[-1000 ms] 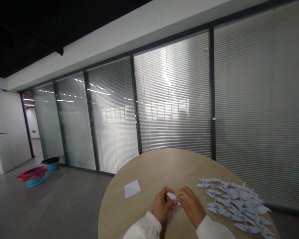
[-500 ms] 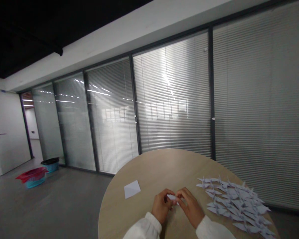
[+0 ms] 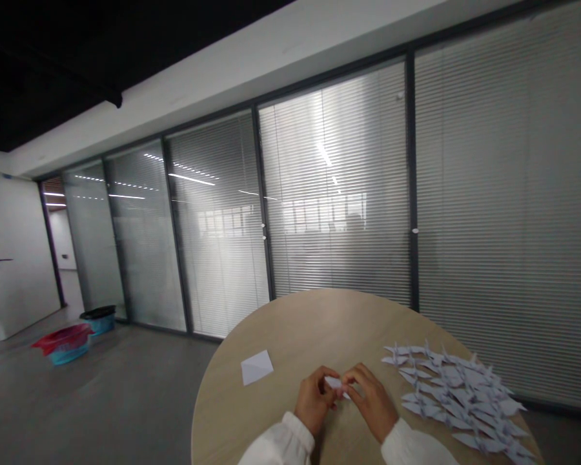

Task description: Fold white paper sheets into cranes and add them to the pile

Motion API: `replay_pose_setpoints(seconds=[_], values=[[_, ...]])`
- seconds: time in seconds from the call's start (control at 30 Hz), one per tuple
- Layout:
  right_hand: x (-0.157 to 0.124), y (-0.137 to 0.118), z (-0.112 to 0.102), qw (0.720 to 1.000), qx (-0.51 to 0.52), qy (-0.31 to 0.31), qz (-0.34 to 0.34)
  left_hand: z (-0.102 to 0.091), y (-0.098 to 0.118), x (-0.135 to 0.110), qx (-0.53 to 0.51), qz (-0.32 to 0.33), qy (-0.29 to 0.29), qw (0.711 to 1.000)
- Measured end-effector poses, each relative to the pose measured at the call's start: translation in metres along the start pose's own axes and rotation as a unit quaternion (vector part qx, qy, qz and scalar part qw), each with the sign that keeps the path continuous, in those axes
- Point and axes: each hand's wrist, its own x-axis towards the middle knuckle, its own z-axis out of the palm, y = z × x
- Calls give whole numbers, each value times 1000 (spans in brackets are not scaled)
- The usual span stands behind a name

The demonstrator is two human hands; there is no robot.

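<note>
Between my fingertips, just above the round wooden table [image 3: 281, 323], is a small folded piece of white paper [image 3: 334, 382]. My left hand [image 3: 314, 399] pinches it from the left, and my right hand [image 3: 369, 398] pinches its right side with thumb and forefinger. The fingers cover much of the paper, so its exact shape is hidden. A creased square of white paper [image 3: 257, 368] lies to the left of my hands. On the right, several white paper cranes [image 3: 458, 394] stand crowded together near the table's edge.
Glass partitions with blinds [image 3: 339, 194] rise behind the table. On the grey floor at the left stand a blue basket with a red liner [image 3: 68, 345] and another with a black liner [image 3: 99, 321]. A white door [image 3: 17, 258] stands at the far left.
Both hands keep almost the same place and grip; only a slight shift of the fingers on the folded paper shows. The square sheet and the cranes have not moved.
</note>
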Motion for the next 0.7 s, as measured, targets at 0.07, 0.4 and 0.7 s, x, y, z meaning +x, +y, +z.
replay_pose_setpoints(seconds=[0.07,0.4,0.7], values=[[1,0,0,1000,3,-4,1,0,0,0,1,2,4,1000],[0,2,1,1000,6,-25,7,-1,6,0,12,-7,6,1000],[-3,5,2,995,-84,-20,-50,0,-1,1,1,-11,-7,1000]])
